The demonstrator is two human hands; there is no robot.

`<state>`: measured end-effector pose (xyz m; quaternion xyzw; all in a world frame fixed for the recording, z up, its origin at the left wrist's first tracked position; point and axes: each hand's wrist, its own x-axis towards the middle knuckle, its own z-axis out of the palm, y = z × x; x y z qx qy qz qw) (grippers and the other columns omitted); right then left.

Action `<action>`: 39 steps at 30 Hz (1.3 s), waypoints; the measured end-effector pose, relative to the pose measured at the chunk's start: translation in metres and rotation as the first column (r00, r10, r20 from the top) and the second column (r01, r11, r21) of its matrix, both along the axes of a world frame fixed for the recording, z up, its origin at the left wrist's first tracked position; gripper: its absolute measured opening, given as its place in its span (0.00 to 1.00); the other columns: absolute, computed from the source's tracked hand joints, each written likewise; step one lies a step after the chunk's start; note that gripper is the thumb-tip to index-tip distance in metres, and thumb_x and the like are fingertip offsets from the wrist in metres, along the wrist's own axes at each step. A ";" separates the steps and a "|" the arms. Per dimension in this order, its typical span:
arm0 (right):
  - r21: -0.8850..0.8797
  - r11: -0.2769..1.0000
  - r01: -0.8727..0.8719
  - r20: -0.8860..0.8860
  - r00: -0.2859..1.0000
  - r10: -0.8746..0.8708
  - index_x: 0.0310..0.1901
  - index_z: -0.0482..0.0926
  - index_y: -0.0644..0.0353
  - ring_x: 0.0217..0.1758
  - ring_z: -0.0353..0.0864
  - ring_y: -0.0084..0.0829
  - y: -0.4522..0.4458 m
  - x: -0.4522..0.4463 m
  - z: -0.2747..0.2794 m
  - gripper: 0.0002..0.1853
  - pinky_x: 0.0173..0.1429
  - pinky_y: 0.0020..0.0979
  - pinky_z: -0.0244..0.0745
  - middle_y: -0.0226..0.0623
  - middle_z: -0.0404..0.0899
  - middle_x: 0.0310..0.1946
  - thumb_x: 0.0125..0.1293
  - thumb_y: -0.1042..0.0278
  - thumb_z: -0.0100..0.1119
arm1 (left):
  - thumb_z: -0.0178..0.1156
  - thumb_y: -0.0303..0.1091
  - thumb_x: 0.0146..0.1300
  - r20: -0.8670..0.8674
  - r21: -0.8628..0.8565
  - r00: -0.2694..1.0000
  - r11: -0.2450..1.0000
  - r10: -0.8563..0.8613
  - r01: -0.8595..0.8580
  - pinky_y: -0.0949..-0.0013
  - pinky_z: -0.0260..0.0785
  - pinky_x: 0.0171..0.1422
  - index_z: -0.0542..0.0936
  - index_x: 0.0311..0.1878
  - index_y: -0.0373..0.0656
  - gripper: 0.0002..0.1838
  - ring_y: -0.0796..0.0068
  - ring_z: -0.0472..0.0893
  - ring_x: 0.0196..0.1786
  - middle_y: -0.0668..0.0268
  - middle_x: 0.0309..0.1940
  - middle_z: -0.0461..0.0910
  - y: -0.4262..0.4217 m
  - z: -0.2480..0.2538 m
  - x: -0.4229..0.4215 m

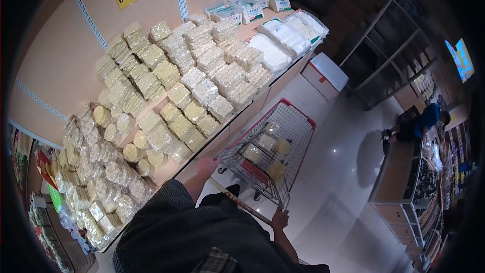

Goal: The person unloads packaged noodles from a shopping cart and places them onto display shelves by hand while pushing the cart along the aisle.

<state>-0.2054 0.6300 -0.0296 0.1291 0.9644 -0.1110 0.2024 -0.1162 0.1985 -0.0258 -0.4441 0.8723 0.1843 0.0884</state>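
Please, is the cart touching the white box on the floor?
Apart: the head view shows floor between the cart and the white box.

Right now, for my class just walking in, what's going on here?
A person stands behind a wire shopping cart beside a display of stacked, wrapped packs that look like dried noodles. Their right hand is closed at the cart's near right corner; their left hand is at the near left corner, its grip unclear. Several similar packs already lie inside the cart.
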 end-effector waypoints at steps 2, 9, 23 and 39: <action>-0.006 1.000 -0.009 0.031 0.999 0.009 0.52 0.76 0.65 0.53 0.86 0.60 0.010 0.023 -0.001 0.40 0.57 0.59 0.78 0.60 0.85 0.46 0.75 0.26 0.43 | 0.52 0.66 0.71 -0.012 0.006 1.000 1.000 0.002 -0.002 0.48 0.81 0.46 0.90 0.37 0.38 0.36 0.47 0.89 0.40 0.48 0.35 0.88 0.007 -0.002 0.026; -0.024 0.999 -0.036 0.056 0.998 0.037 0.52 0.77 0.64 0.54 0.86 0.61 0.015 0.081 0.004 0.41 0.57 0.59 0.78 0.59 0.85 0.47 0.75 0.25 0.42 | 0.55 0.65 0.70 -0.118 -0.052 0.991 0.997 0.058 -0.065 0.48 0.80 0.46 0.89 0.34 0.38 0.34 0.47 0.88 0.40 0.48 0.34 0.87 0.014 -0.001 0.093; -0.059 0.998 -0.010 0.134 0.991 0.017 0.55 0.80 0.65 0.60 0.82 0.63 0.034 0.180 -0.007 0.47 0.63 0.59 0.75 0.63 0.84 0.52 0.70 0.18 0.42 | 0.50 0.64 0.72 -0.088 0.006 0.996 1.000 -0.013 0.013 0.47 0.79 0.51 0.89 0.35 0.36 0.37 0.44 0.88 0.43 0.45 0.35 0.87 0.013 -0.017 0.203; -0.026 0.998 0.049 0.108 0.993 -0.046 0.55 0.79 0.67 0.60 0.82 0.63 0.040 0.312 -0.017 0.46 0.63 0.60 0.75 0.66 0.83 0.52 0.72 0.20 0.42 | 0.48 0.68 0.72 0.009 0.084 0.999 0.996 -0.035 0.034 0.51 0.80 0.48 0.90 0.39 0.37 0.39 0.45 0.88 0.45 0.47 0.37 0.88 0.011 -0.019 0.300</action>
